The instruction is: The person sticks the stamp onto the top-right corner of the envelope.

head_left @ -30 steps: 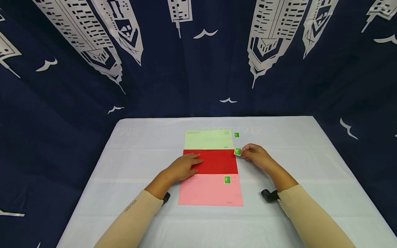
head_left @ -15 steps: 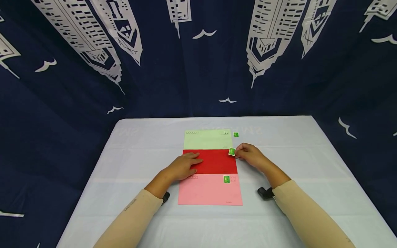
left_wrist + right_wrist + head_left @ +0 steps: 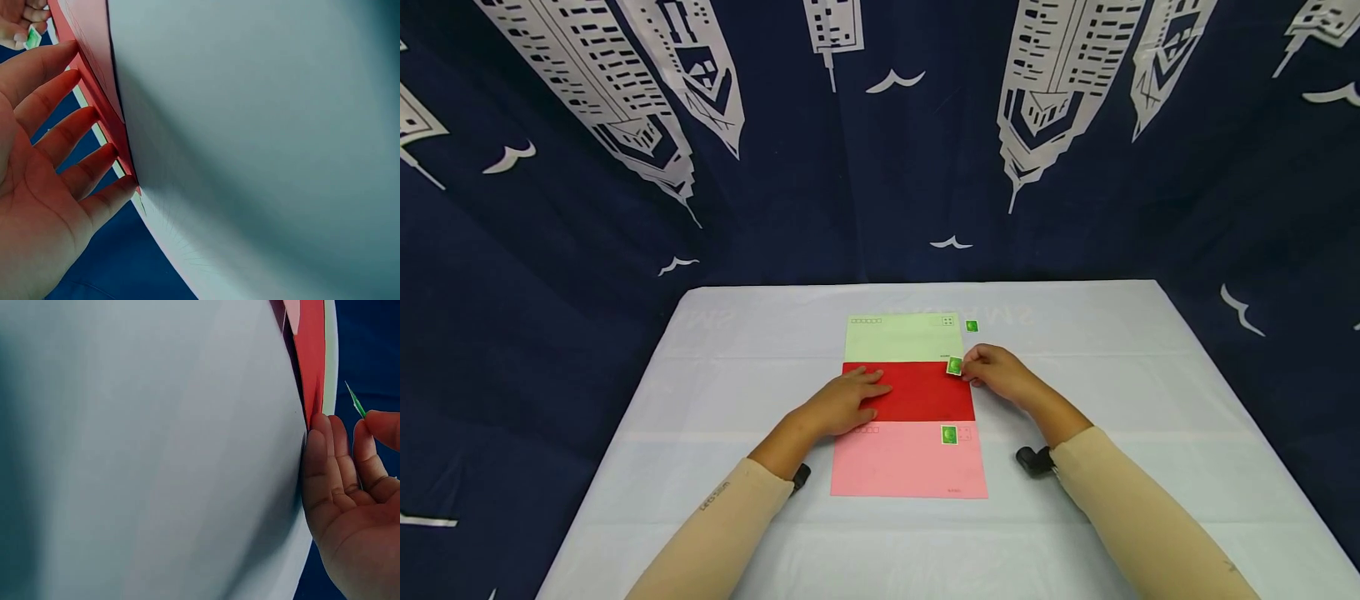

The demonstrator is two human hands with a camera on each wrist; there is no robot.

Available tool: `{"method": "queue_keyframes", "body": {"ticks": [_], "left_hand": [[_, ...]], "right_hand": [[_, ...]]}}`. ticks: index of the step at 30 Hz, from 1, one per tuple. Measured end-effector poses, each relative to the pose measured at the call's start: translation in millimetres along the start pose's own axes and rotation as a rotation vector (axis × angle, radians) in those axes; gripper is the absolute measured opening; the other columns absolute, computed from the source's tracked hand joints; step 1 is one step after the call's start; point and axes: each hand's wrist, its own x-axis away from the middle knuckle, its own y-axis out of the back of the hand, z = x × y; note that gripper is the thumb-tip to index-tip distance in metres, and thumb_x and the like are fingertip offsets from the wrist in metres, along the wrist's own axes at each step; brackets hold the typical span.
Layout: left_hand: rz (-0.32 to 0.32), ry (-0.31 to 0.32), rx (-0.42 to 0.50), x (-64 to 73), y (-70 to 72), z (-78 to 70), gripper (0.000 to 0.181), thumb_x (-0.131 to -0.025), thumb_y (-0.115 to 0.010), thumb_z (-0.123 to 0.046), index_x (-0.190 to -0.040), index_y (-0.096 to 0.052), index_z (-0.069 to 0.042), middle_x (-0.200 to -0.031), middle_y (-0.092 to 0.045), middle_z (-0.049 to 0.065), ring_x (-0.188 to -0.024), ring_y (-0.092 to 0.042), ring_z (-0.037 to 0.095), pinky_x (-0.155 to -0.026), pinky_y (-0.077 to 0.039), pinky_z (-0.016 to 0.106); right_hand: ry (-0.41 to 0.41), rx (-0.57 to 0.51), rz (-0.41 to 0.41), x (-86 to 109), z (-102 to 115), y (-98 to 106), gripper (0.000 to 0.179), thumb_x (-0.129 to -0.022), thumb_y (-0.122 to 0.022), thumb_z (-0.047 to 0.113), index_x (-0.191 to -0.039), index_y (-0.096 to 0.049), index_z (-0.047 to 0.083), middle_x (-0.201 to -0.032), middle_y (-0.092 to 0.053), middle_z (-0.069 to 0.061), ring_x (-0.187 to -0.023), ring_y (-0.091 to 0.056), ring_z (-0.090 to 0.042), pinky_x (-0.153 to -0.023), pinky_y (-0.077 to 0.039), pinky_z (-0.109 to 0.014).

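Observation:
A red envelope (image 3: 925,393) lies in the middle of a column of three on the table. My left hand (image 3: 845,403) rests on its left part, fingers spread; the left wrist view shows the fingertips touching the red paper. At the envelope's upper right corner my right hand (image 3: 1000,372) pinches a green stamp with a white border (image 3: 954,366) between thumb and forefinger. In the right wrist view the stamp (image 3: 356,403) stands clear of the paper, seen nearly edge-on, while other fingertips touch the red envelope's edge.
Above the red envelope lies a light green envelope (image 3: 902,337), with another green stamp (image 3: 972,326) on the table to its right. Below is a pink envelope (image 3: 906,467) bearing a green stamp (image 3: 950,435) near its upper right. A white cloth covers the table (image 3: 760,333); a dark blue curtain (image 3: 865,183) hangs behind.
My right hand has moved left with the pinched stamp, from beside the red envelope's right edge to over its upper right corner. The left hand has stayed in place.

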Motion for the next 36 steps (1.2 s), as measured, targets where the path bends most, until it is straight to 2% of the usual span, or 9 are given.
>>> {"method": "queue_keyframes", "body": {"ticks": [4,12,18,26,36], "left_hand": [[0.003,-0.001,0.008,1.4,1.2,-0.9,0.051,-0.098,-0.065,-0.021,-0.147,-0.054,-0.017,-0.162,-0.040,0.007,-0.156,-0.026,0.033,-0.127,-0.026,0.052],[0.011,0.000,0.024,1.9,1.4,-1.0,0.052,-0.098,-0.065,-0.021,-0.148,-0.054,-0.016,-0.163,-0.039,0.008,-0.156,-0.024,0.033,-0.126,-0.026,0.052],[0.012,-0.009,0.001,0.4,-0.7,1.2,0.051,-0.098,-0.064,-0.021,-0.148,-0.054,-0.017,-0.163,-0.039,0.007,-0.156,-0.024,0.033,-0.127,-0.025,0.051],[0.004,-0.011,-0.004,-0.7,-2.0,3.0,0.051,-0.098,-0.065,-0.022,-0.148,-0.054,-0.017,-0.163,-0.039,0.006,-0.156,-0.025,0.032,-0.127,-0.025,0.050],[0.005,-0.010,-0.003,-0.8,-0.8,1.9,0.052,-0.098,-0.065,-0.022,-0.148,-0.053,-0.017,-0.163,-0.039,0.007,-0.156,-0.025,0.033,-0.126,-0.027,0.051]], "right_hand": [[-0.008,0.028,0.007,-2.0,3,-1,0.019,-0.099,-0.055,0.017,-0.109,-0.061,0.001,-0.106,-0.070,-0.014,-0.094,-0.064,-0.021,-0.081,-0.054,-0.025],[-0.026,0.070,0.027,-6.0,4,-5,0.016,-0.099,-0.058,0.018,-0.104,-0.062,0.003,-0.094,-0.064,-0.008,-0.086,-0.057,-0.018,-0.075,-0.050,-0.025],[-0.075,0.093,0.024,-8.4,6,-6,0.015,-0.099,-0.059,0.021,-0.103,-0.063,0.007,-0.094,-0.060,-0.004,-0.088,-0.055,-0.018,-0.076,-0.047,-0.024],[-0.058,0.096,0.034,-11.7,8,-8,0.014,-0.100,-0.058,0.019,-0.102,-0.061,0.006,-0.089,-0.058,-0.004,-0.085,-0.054,-0.019,-0.074,-0.046,-0.025],[-0.091,0.124,0.039,-15.4,12,-8,0.015,-0.100,-0.060,0.020,-0.101,-0.063,0.006,-0.094,-0.060,-0.006,-0.090,-0.054,-0.019,-0.075,-0.046,-0.024]]}}
